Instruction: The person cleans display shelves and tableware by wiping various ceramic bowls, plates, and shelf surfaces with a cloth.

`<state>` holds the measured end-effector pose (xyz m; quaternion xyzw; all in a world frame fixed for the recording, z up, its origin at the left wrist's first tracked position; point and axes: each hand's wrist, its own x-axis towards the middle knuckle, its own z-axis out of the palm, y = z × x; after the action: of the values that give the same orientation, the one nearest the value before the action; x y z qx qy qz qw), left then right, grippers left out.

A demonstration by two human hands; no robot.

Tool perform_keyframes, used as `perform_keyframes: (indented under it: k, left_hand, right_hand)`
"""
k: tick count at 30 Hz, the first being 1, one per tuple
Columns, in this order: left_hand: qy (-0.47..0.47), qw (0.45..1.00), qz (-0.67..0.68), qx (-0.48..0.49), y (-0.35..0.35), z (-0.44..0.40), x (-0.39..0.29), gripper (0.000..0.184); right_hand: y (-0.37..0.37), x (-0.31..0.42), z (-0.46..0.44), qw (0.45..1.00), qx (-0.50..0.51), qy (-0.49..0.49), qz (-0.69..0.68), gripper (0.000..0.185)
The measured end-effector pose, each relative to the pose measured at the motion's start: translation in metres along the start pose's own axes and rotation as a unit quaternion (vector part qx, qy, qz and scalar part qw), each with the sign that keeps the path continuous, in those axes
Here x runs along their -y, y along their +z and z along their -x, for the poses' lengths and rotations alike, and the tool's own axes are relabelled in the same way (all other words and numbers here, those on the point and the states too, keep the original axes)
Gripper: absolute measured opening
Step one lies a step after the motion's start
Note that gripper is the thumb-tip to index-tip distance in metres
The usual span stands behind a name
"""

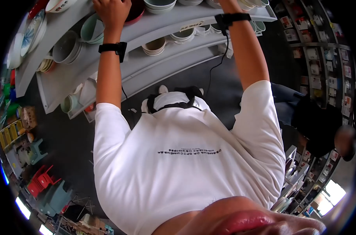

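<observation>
My left hand (112,12) reaches over the upper grey shelf (162,25) at the top left, between a pale green bowl (92,29) and a dark red bowl (134,11). Its fingertips run off the top edge, so its grip is hidden. Only the wrist end of my right hand (227,5) shows at the top edge, near stacked white bowls (248,4); its fingers are out of frame. Both wrists wear black straps. Stacked pale bowls (160,4) stand between the hands.
Lower shelves hold a beige bowl stack (154,46), grey bowls (66,47) and green cups (69,103). A black cable (211,72) hangs near my right arm. Another person in dark clothes (317,121) is at the right, before stocked racks (330,70). Red chairs (40,181) stand lower left.
</observation>
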<state>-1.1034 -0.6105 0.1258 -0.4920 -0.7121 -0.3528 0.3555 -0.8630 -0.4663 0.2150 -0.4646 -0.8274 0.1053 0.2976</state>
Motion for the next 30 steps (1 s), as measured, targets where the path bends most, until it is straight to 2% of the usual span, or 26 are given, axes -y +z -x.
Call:
perform_keyframes:
  k: [2, 4, 6, 8, 9, 11, 13, 15, 16, 17, 19, 20, 22, 23, 25, 27, 30]
  left_hand:
    - [0.0, 0.999, 0.024, -0.04, 0.008, -0.003, -0.001, 0.035]
    - [-0.006, 0.999, 0.029, -0.043, 0.013, -0.002, 0.0, 0.037]
    - [0.007, 0.998, 0.03, -0.055, 0.011, -0.002, -0.001, 0.036]
    - [0.0, 0.998, 0.011, -0.057, 0.009, 0.0, -0.001, 0.036]
    - [0.005, 0.998, -0.004, -0.062, 0.009, -0.001, -0.003, 0.036]
    - [0.0, 0.998, -0.007, -0.066, 0.01, -0.001, -0.005, 0.035]
    - [0.005, 0.997, -0.004, -0.072, 0.008, -0.003, -0.017, 0.034]
    - [-0.046, 0.996, 0.065, 0.035, -0.011, 0.004, -0.044, 0.031]
    - [-0.022, 0.992, 0.113, 0.045, -0.013, 0.012, -0.057, 0.031]
    - [0.001, 0.986, 0.159, 0.053, -0.01, 0.024, -0.07, 0.03]
    - [0.08, 0.963, 0.212, 0.143, 0.002, 0.046, -0.084, 0.018]
    - [0.081, 0.964, 0.208, 0.146, 0.014, 0.063, -0.088, 0.018]
    - [0.072, 0.929, 0.257, 0.256, 0.048, 0.101, -0.093, 0.019]
    - [0.071, 0.929, 0.253, 0.26, 0.063, 0.115, -0.094, 0.019]
    - [0.061, 0.904, 0.233, 0.352, 0.087, 0.139, -0.093, 0.019]
    - [0.073, 0.901, 0.223, 0.365, 0.104, 0.149, -0.097, 0.019]
    - [0.075, 0.891, 0.236, 0.379, 0.124, 0.144, -0.105, 0.018]
  right_hand:
    - [-0.014, -0.033, 0.01, 0.999, 0.008, -0.001, 0.038, 0.052]
    - [-0.01, -0.088, 0.038, 0.989, -0.01, -0.086, 0.117, 0.057]
    - [0.0, -0.17, 0.061, 0.975, 0.093, -0.055, 0.195, 0.061]
    - [0.0, -0.218, 0.087, 0.968, 0.127, 0.034, 0.213, 0.06]
    - [0.001, -0.235, 0.095, 0.969, 0.131, 0.031, 0.209, 0.06]
    - [0.004, -0.251, 0.11, 0.966, 0.117, 0.11, 0.203, 0.068]
    - [0.019, -0.257, 0.114, 0.963, 0.146, 0.126, 0.19, 0.069]
    - [0.036, -0.254, 0.117, 0.959, 0.169, 0.126, 0.192, 0.07]
    - [0.043, -0.24, 0.114, 0.953, 0.189, 0.146, 0.184, 0.068]
    - [0.057, -0.237, 0.115, 0.963, 0.166, 0.126, 0.169, 0.065]
    - [0.089, -0.233, 0.117, 0.973, 0.144, 0.106, 0.148, 0.062]
    - [0.105, -0.229, 0.116, 0.977, 0.129, 0.089, 0.148, 0.06]
    - [0.129, -0.227, 0.115, 0.98, 0.117, 0.072, 0.142, 0.057]
    - [0.136, -0.229, 0.114, 0.984, 0.099, 0.062, 0.131, 0.056]
    - [0.14, -0.24, 0.113, 0.988, 0.089, 0.054, 0.117, 0.054]
    - [0.137, -0.253, 0.108, 0.99, 0.094, 0.03, 0.103, 0.054]
    - [0.127, -0.263, 0.099, 0.986, 0.137, 0.054, 0.075, 0.053]
